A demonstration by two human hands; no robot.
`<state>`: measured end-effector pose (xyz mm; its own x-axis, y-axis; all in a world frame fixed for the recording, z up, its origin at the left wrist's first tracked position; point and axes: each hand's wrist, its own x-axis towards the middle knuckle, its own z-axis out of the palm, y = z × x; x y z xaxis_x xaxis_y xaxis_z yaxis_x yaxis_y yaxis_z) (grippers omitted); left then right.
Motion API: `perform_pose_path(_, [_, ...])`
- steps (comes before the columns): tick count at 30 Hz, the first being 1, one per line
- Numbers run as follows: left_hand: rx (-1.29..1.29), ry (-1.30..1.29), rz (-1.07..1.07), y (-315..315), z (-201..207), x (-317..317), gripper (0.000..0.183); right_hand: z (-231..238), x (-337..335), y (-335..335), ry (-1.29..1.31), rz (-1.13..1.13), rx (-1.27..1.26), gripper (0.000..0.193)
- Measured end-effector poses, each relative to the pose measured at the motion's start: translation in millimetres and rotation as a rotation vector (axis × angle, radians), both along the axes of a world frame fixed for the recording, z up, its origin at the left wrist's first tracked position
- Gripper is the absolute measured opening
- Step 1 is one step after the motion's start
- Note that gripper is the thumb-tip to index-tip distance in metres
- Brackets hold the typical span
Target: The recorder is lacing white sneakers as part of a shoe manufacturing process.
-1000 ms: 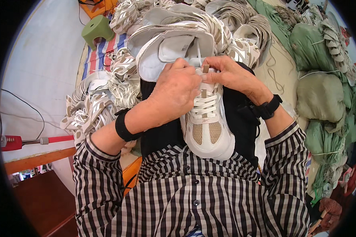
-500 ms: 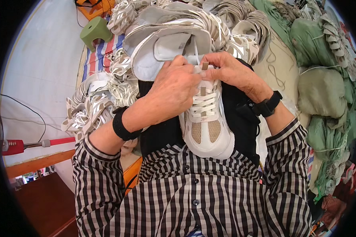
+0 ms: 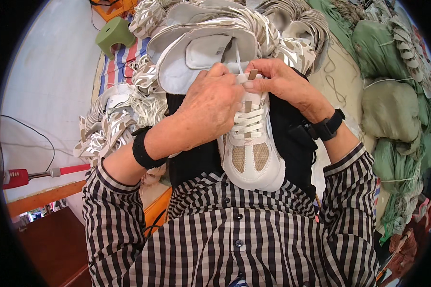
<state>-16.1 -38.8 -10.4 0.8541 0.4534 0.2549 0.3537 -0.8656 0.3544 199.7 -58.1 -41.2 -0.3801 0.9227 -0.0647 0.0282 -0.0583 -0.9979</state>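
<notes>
Tab [image 3: 253,74] newly aslant at tongue edge [image 3: 243,78]

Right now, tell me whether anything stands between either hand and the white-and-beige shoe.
Nothing visible blocks the shoe. The right hand pinches the top of its tongue; the left hand is at the same end, its fingertips largely hidden. The stacked uppers lie beyond, not between.
</notes>
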Motion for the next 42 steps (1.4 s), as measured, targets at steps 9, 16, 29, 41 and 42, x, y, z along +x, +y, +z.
perform_pose_path(9, [0.011, 0.094, -0.008, 1, -1, 7, 0.008, 0, 2, 0, -0.099, -0.008, 0.048, 0.015])
perform_pose_path(16, [-0.12, -0.193, -0.089, 3, -16, 7, 0.01, -1, 3, -2, 0.013, 0.024, 0.027, 0.014])
perform_pose_path(29, [-0.195, -0.259, -0.066, 5, -15, -10, 0.012, -5, 1, -1, -0.021, -0.009, 0.023, 0.017])
perform_pose_path(41, [-0.029, -0.313, 0.054, -6, -24, 4, 0.025, -5, 4, -2, 0.033, -0.009, 0.03, 0.016])
perform_pose_path(42, [-0.024, -0.322, 0.072, -3, -22, 3, 0.033, -4, 4, -3, 0.033, -0.011, 0.03, 0.016])
